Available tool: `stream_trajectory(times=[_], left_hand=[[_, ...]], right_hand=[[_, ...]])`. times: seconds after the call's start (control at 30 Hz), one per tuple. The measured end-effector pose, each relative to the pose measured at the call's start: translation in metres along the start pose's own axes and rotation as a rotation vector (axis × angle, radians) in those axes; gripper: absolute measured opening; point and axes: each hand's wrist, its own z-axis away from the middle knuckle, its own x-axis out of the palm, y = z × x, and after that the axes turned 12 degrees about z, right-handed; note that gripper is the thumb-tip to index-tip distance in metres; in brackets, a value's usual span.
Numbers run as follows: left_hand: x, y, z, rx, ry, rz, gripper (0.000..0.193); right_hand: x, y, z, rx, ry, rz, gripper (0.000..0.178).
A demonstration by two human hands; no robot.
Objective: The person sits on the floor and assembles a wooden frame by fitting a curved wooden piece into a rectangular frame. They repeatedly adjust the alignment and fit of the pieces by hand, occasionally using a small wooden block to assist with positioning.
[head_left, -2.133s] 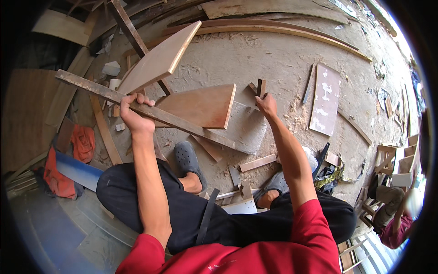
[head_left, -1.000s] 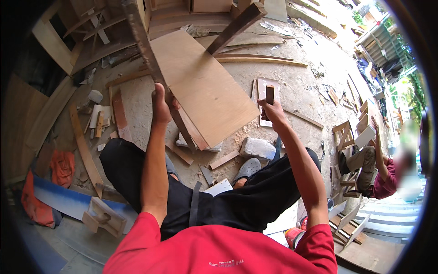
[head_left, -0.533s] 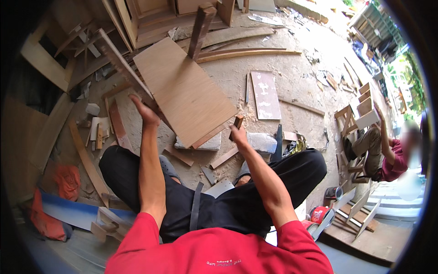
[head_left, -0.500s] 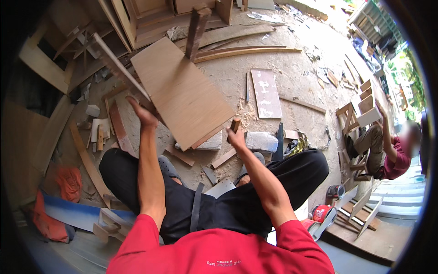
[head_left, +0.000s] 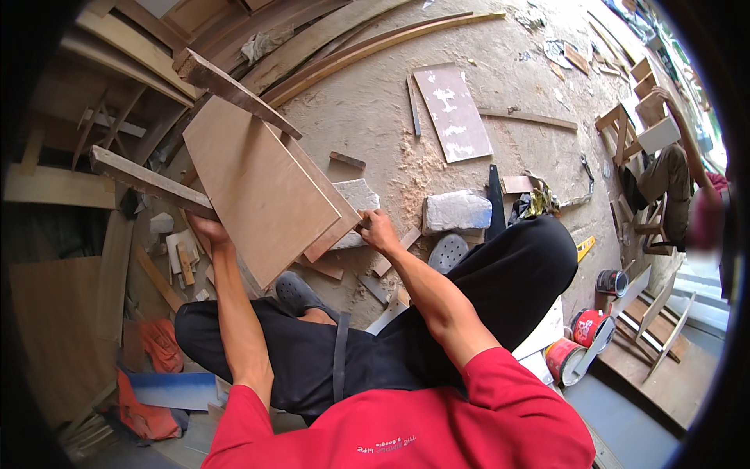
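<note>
A pale wooden panel piece [head_left: 258,187] with two rough wooden bars, like legs, is held tilted in front of my left knee. My left hand [head_left: 209,230] grips it low on its left side, by the lower bar [head_left: 152,181]; its fingers are partly hidden beneath. At the panel's right edge, my right hand [head_left: 379,231] is closed round a small brown wooden piece [head_left: 362,218], mostly covered by the fingers. A second board layer [head_left: 332,234] shows under the panel's right side. Behind that edge sits a whitish block [head_left: 355,193].
Another whitish block [head_left: 459,211] stands beside a handsaw blade [head_left: 494,199]. A paint-patched board [head_left: 453,113] and wood shavings [head_left: 418,168] lie ahead. Paint cans [head_left: 587,327] stand at my right. A co-worker [head_left: 687,180] sits at far right, handling a small wooden box frame [head_left: 656,117].
The panel piece has turned and shifted left and nearer, bringing its bars into a new slant. My right hand has moved left to its edge, with the brown piece. The head view has shifted.
</note>
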Motion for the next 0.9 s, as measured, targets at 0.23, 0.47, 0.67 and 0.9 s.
stream_trajectory(times=[0.23, 0.47, 0.67, 0.9], left_hand=[[0.018, -0.025, 0.006, -0.076, 0.086, -0.057, 0.056], [0.002, -0.041, 0.014, -0.115, 0.095, -0.114, 0.061], [0.014, -0.044, 0.016, -0.156, 0.199, -0.088, 0.064], [0.014, -0.034, 0.01, -0.09, 0.127, -0.214, 0.067]], right_hand=[[0.001, 0.01, -0.002, -0.001, -0.014, 0.03, 0.043], [-0.017, -0.007, 0.005, 0.114, -0.16, 0.089, 0.043], [-0.015, 0.001, 0.008, 0.11, -0.142, 0.11, 0.042], [-0.013, -0.002, 0.004, 0.039, -0.152, 0.022, 0.045]])
